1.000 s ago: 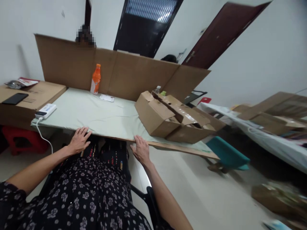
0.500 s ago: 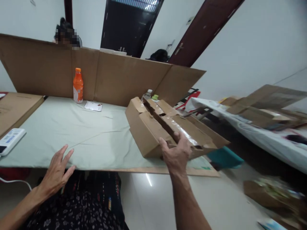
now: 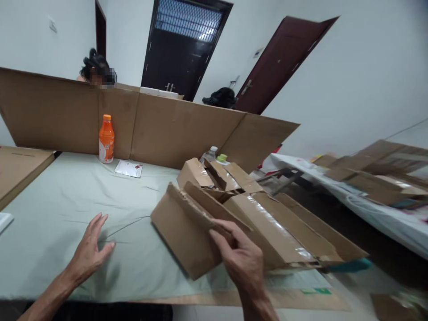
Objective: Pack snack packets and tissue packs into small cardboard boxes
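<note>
My right hand [image 3: 242, 256] is closed on the edge of a folded cardboard box [image 3: 185, 227], thumb on the near side and fingers over its top. The piece tilts above the table, its lower end close to the cloth. Right behind it sit more folded cardboard boxes [image 3: 264, 223], with shiny tape along their edges. My left hand [image 3: 90, 254] hovers over the cloth to the left, fingers stretched and holding nothing.
A tall cardboard screen [image 3: 174, 125] spans the table's back, with a person's head behind it. Before it stand an orange bottle [image 3: 106, 140], a white packet [image 3: 129, 168] and a clear bottle [image 3: 210, 154]. A flat carton [image 3: 25, 171] lies left. Another table [image 3: 317, 187] is at right.
My right hand has pulled one folded box leftward, away from the other boxes. My left hand has moved forward over the cloth. The view has shifted.
</note>
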`<act>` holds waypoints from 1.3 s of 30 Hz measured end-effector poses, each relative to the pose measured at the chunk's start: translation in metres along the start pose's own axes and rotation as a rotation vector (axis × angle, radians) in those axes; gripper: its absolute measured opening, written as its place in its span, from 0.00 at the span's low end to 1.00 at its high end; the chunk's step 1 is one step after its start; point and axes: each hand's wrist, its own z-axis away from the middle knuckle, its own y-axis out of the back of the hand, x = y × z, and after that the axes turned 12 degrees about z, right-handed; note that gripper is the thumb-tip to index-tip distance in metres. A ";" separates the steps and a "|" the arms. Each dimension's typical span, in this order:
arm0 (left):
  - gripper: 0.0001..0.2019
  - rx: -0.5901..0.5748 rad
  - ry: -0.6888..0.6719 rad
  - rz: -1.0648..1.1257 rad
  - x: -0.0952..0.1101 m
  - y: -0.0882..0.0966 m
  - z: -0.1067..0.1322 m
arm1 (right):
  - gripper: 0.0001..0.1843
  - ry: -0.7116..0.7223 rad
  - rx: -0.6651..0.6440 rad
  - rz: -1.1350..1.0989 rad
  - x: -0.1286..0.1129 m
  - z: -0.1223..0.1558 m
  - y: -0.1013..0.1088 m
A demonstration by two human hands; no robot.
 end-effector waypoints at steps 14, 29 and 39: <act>0.74 -0.579 -0.050 0.516 0.006 0.014 -0.096 | 0.14 0.199 -0.648 -0.360 -0.043 -0.028 0.006; 0.68 -0.558 0.021 0.323 0.026 0.010 -0.037 | 0.27 0.540 -1.275 0.283 -0.073 -0.035 -0.033; 0.65 -0.542 -0.043 0.435 0.010 -0.001 -0.034 | 0.17 0.548 -1.007 0.120 -0.079 -0.055 -0.022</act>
